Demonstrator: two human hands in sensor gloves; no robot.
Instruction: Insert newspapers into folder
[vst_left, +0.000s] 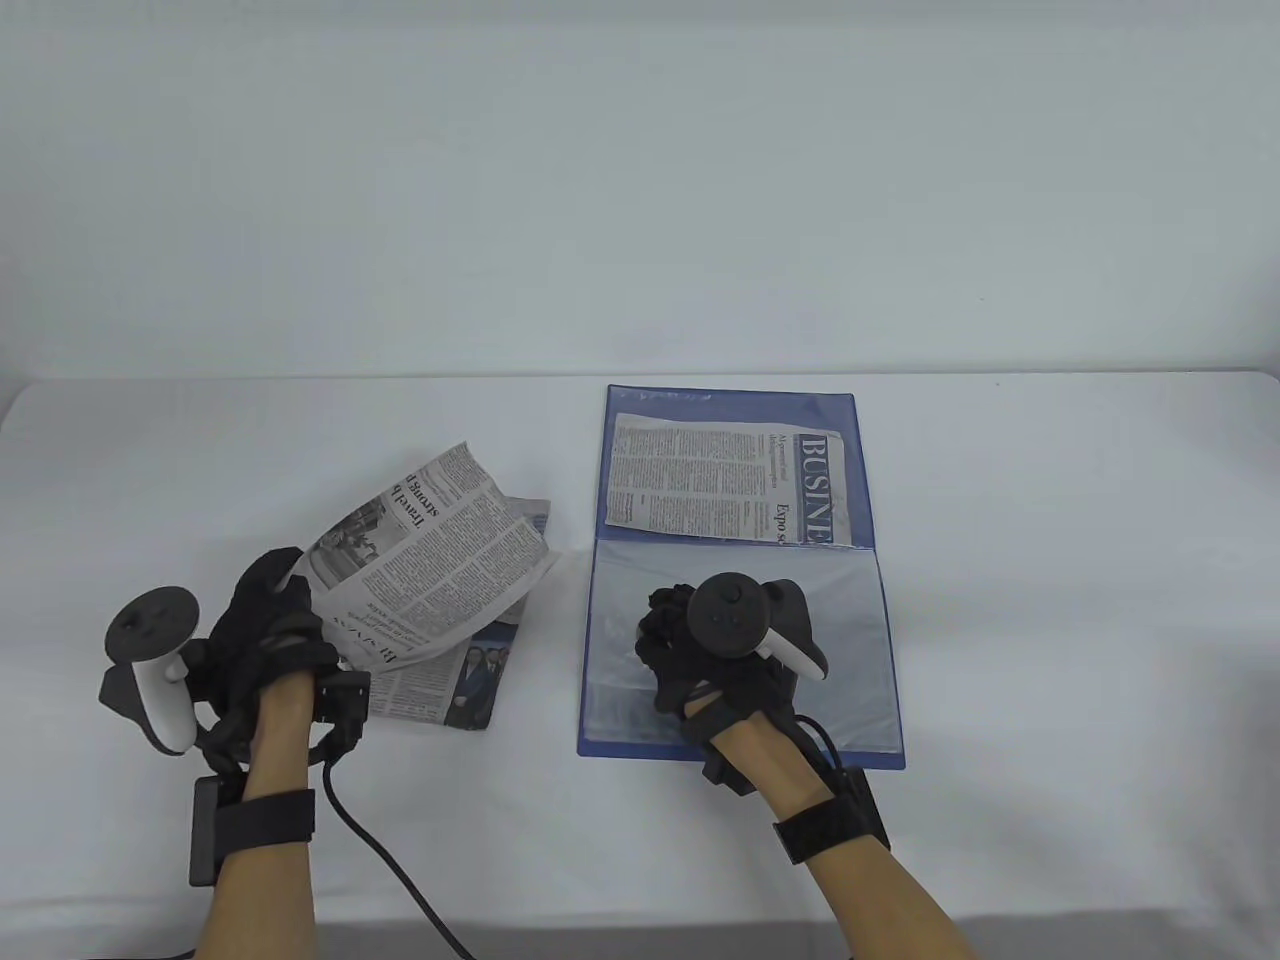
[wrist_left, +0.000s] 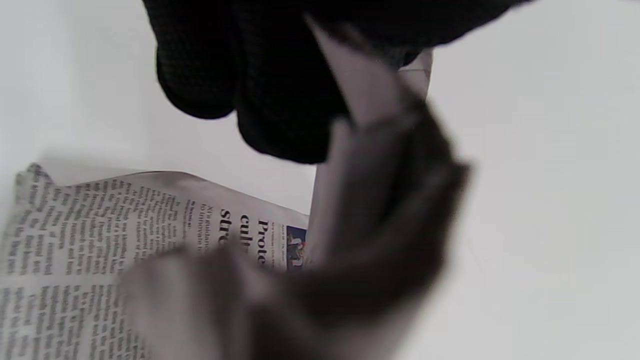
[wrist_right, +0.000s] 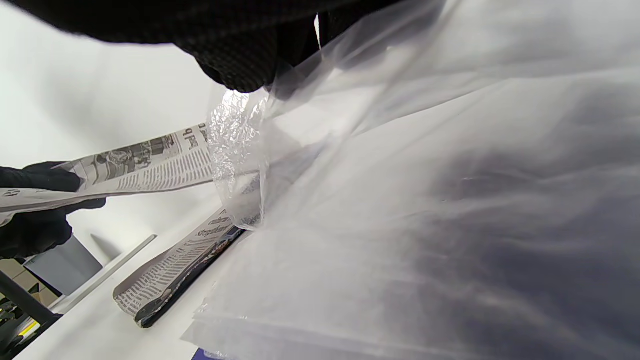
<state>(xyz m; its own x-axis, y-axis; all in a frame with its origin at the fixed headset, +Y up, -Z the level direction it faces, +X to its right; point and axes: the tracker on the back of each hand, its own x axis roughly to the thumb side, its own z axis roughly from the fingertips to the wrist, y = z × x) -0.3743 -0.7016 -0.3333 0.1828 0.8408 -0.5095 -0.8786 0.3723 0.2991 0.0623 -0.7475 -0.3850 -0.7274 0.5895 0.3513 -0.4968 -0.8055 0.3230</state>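
Observation:
A blue folder (vst_left: 840, 405) lies open at centre right, with one newspaper sheet (vst_left: 730, 480) in its far half. My right hand (vst_left: 690, 630) is on the near half and pinches a clear plastic sleeve (wrist_right: 240, 150), lifting its edge. My left hand (vst_left: 265, 610) grips a newspaper sheet (vst_left: 440, 545) by its left edge and holds it raised and curled above the table, left of the folder. It also shows in the right wrist view (wrist_right: 150, 167). Another folded newspaper (vst_left: 470, 685) lies flat under it on the table.
A white cloth covers the table (vst_left: 1050, 600). A black cable (vst_left: 390, 860) runs from my left wrist toward the near edge. A pale wall stands behind the table.

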